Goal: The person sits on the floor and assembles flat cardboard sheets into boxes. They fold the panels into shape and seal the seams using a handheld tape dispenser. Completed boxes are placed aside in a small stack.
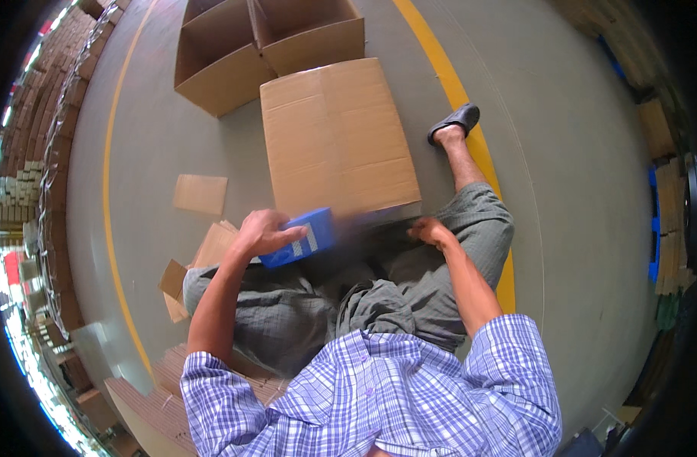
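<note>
A seated worker in a plaid shirt (367, 396) and grey trousers (280, 312) grips a blue box (318, 236) with white markings in the left hand (268, 232), thumb across the near face and fingers over the top. The box sits to the right of that palm, between the 2 hands and plainly nearer the left; its long axis runs roughly left to right, the right end angled up and away from the body, in front of the near edge of a large closed carton (337, 141). The right hand (433, 232), well apart from the left, is half curled above the right thigh, close to the carton's near right corner; whether its fingers pinch anything cannot be told. Blur covers the gap between the hands.

The carton, its top face smooth and brown, stands on a grey floor (584, 228) between 2 yellow lines, 1 at left (108, 152) and 1 at right (432, 53), with a dark shoe (456, 123) at the right line. Beyond it is an open carton (223, 80), its inside parted by an upright wall. A flat cardboard piece (200, 194) and folded cardboard scraps (215, 244) lie to the left. Cardboard stacks (66, 114) line the room's left side.
</note>
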`<state>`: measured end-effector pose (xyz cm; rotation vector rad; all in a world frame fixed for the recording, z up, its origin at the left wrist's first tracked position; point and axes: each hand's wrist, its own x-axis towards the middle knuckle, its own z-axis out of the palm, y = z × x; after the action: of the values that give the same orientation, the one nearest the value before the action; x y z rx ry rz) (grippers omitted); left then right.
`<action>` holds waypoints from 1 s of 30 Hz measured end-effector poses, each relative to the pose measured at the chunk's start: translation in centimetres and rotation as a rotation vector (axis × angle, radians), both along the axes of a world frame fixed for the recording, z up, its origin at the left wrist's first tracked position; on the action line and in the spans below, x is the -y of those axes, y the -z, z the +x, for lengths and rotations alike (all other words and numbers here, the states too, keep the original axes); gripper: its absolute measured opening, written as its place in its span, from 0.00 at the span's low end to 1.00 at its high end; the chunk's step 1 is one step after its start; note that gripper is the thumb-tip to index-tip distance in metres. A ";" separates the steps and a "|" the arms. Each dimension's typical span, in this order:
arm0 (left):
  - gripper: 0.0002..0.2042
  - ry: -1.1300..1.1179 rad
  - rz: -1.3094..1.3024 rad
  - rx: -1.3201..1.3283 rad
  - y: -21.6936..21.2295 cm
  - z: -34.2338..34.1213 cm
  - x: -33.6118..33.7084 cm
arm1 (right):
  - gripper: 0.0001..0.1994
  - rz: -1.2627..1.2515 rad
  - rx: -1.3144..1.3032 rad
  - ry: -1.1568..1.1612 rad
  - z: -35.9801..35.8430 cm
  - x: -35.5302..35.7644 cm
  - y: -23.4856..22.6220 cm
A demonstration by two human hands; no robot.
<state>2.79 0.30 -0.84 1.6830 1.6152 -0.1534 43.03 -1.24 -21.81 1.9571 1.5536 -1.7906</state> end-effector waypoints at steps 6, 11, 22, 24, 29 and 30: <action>0.28 0.027 -0.014 -0.067 0.3 0.6 -0.5 | 0.28 -0.012 -0.806 0.929 -10.7 2.9 -4.3; 0.28 0.071 0.078 -0.097 0.0 1.3 -0.4 | 0.17 0.150 -0.579 1.380 -14.3 0.3 -5.2; 0.29 0.092 0.036 -0.219 -4.2 -12.5 2.3 | 0.15 0.115 -0.598 1.408 -12.5 -0.1 -6.8; 0.28 -0.013 -0.072 -0.291 -4.5 -14.7 3.2 | 0.16 0.121 -0.596 1.405 -12.4 0.1 -6.8; 0.30 -0.016 -0.030 -0.287 -1.9 -14.1 3.0 | 0.18 0.128 -0.562 1.379 -12.0 0.2 -6.4; 0.30 -0.003 -0.047 -0.316 -1.3 -13.8 2.7 | 0.18 0.132 -0.551 1.375 -12.0 0.1 -6.4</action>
<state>-10.98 -2.38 0.51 1.6825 1.8271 -0.4727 31.05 -1.36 -15.46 3.1150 0.0831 -2.8147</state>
